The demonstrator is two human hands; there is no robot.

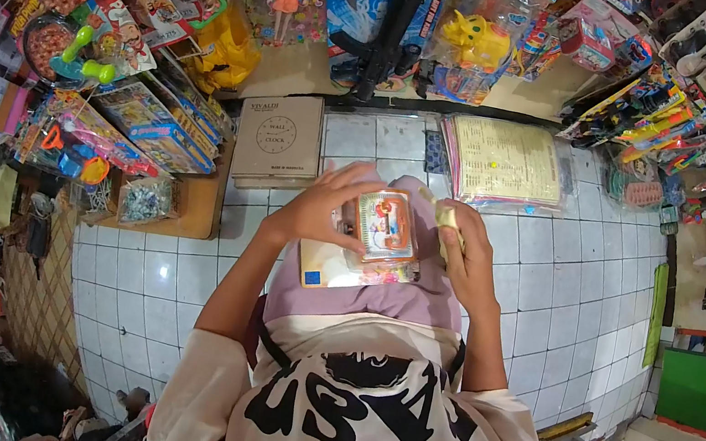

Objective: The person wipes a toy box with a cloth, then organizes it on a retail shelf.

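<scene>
On my lap lies a toy package with a clear plastic front point(387, 228), orange inside with a small colourful picture. Its pale backing card point(336, 266) has a dark blue square at the lower left corner. My left hand point(326, 202) grips the package by its left side, thumb below and fingers along the top. Beside its right edge, my right hand point(470, 253) is closed around a pale yellow cloth point(448, 217). What is exactly inside the package is too small to tell.
A brown wall clock box point(278, 139) stands on the tiled floor point(545, 288) ahead to the left. Ahead to the right is a stack of printed yellow sheets in plastic point(510, 164). Packaged toys hang around, including a black toy gun point(387, 32). A wooden stand point(189, 204) is at left.
</scene>
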